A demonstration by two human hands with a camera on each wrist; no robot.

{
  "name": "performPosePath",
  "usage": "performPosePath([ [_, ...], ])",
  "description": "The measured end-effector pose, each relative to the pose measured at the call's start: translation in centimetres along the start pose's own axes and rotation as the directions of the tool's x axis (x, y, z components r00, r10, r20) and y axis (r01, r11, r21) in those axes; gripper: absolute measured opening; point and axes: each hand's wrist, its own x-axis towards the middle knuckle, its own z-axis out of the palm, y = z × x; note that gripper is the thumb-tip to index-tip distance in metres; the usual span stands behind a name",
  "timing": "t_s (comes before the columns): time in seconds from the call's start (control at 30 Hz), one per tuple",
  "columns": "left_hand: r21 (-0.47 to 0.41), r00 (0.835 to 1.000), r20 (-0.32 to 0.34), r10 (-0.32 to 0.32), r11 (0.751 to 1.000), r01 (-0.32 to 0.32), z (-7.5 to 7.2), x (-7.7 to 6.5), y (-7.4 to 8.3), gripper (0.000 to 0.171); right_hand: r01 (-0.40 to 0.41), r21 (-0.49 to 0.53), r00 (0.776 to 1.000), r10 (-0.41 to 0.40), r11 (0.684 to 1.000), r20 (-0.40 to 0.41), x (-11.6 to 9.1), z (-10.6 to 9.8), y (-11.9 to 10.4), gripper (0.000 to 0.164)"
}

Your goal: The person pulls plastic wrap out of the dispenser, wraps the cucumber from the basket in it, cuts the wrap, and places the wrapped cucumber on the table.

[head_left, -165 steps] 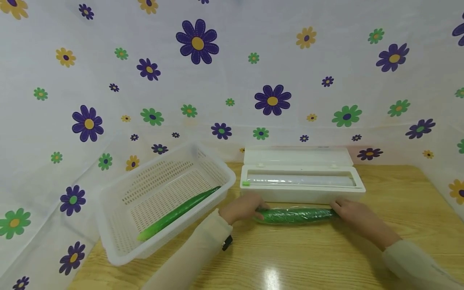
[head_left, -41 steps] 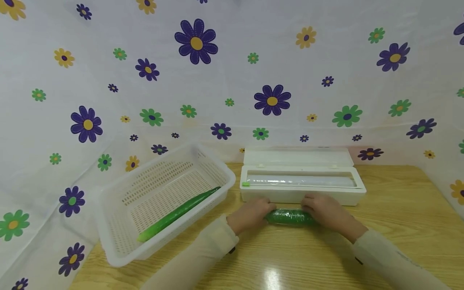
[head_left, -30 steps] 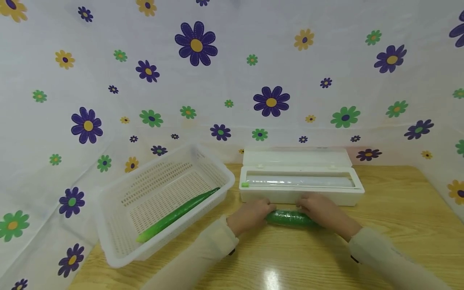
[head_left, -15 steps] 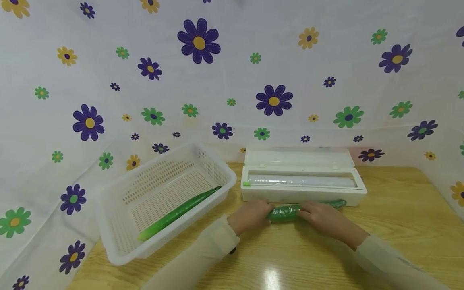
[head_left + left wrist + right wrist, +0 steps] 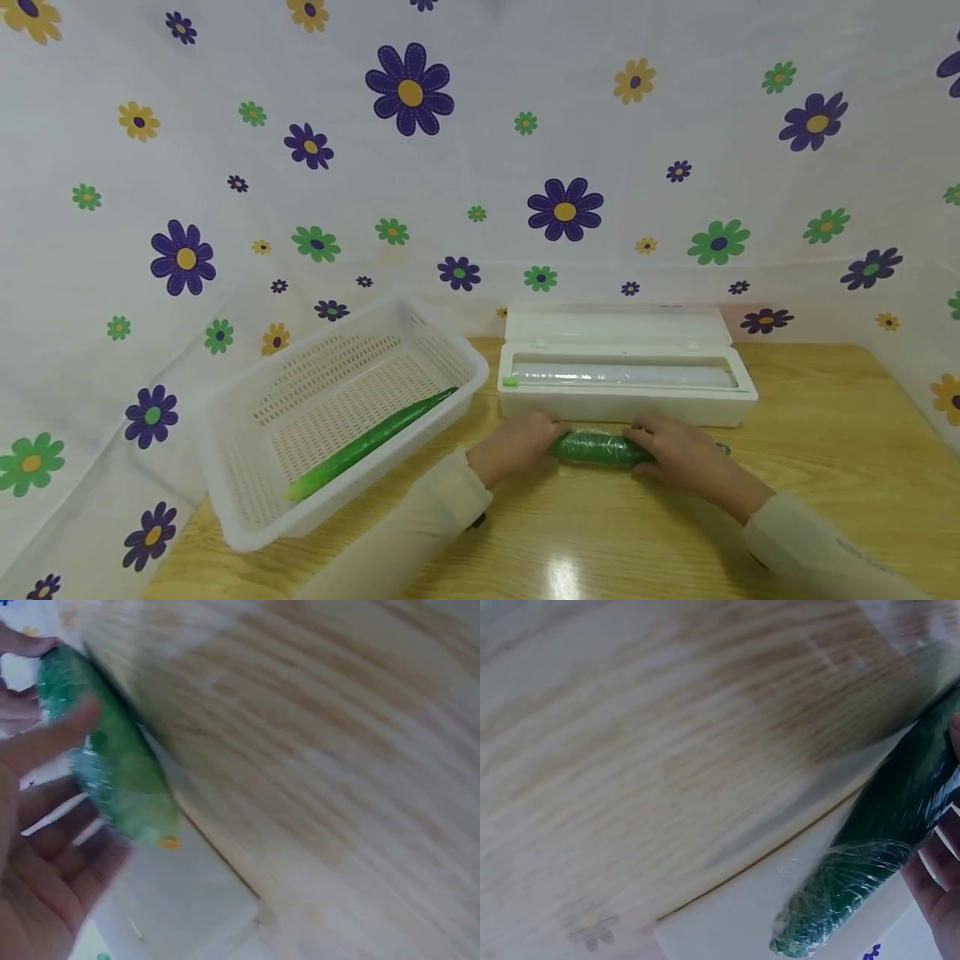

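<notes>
A cucumber [image 5: 602, 448] wrapped in clear cling film lies level just in front of the white film box, between both hands. My left hand [image 5: 519, 448] grips its left part. In the left wrist view the thumb lies over the wrapped cucumber [image 5: 124, 769] and the fingers curl under it. My right hand [image 5: 690, 461] holds it right of the middle, hiding much of that half. Crinkled film covers the dark tip of the cucumber [image 5: 889, 817] in the right wrist view, where only part of the right hand [image 5: 941, 889] shows.
The white film box [image 5: 626, 407] stands behind the hands, lid raised, with a film roll [image 5: 615, 374] and a green slider [image 5: 510, 382] at its left. To the left, a white perforated basket [image 5: 352, 400] contains an unwrapped cucumber [image 5: 371, 444]. A flowered cloth hangs behind the wooden table [image 5: 832, 433].
Both hands have moved inward from the cucumber's ends since the oldest frame. In the last half second its right end has swung nearer and my right hand has shifted slightly right.
</notes>
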Motion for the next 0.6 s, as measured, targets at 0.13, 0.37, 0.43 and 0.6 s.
performPosePath([
  [0.13, -0.062, 1.0, 0.014, -0.021, 0.998, 0.021, -0.5, 0.8, 0.9, 0.059, 0.035, -0.025, 0.999, -0.035, 0.999, -0.036, -0.2, 0.1, -0.1, 0.046],
  [0.37, 0.206, 0.992, -0.03, 0.126, 0.971, -0.118, 0.4, 2.5, 3.0, 0.029, 0.032, -0.033, 0.999, -0.034, 0.999, -0.037, 0.1, 0.3, -0.4, 0.043],
  [0.43, 0.357, 0.987, -0.047, 0.152, 0.926, -0.126, 0.4, 2.3, 3.7, 0.02, 0.027, -0.023, 0.999, -0.027, 0.999, -0.024, 0.2, 0.3, -0.4, 0.043],
  [0.6, 0.561, 0.979, -0.068, 0.194, 0.818, -0.123, 0.7, 2.2, 4.7, 0.019, -0.006, -0.022, 1.0, 0.006, 1.0, 0.007, 0.3, 0.1, -0.4, 0.043],
])
